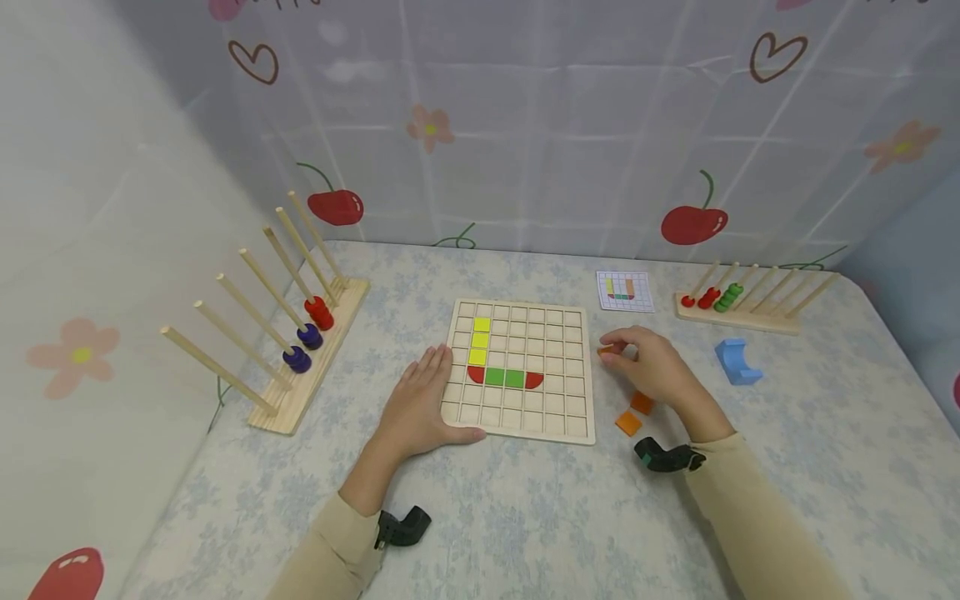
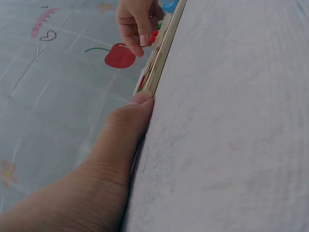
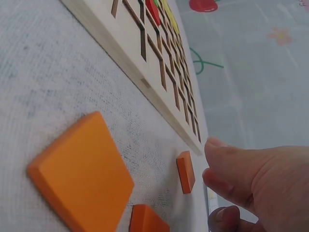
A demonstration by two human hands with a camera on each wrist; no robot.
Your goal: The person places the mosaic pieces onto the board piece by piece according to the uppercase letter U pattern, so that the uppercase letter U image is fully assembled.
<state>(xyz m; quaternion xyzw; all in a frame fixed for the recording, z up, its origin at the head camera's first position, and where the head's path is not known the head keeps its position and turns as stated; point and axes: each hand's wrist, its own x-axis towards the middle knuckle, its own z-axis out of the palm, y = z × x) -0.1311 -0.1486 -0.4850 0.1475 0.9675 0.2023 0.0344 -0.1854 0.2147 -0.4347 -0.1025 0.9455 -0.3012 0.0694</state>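
Orange tiles beside the grid board

Two tiles lie nearest. The straight-fingered left hand touches the board. Beyond, the right hand, narrowed, is at a third tile; whether it grips cannot be told.

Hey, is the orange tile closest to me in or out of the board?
Out. The orange tile lies on the tablecloth, beside the board.

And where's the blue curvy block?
In the head view, the blue curvy block is toward the right, in front of the small bead rack and right of the person's right hand.
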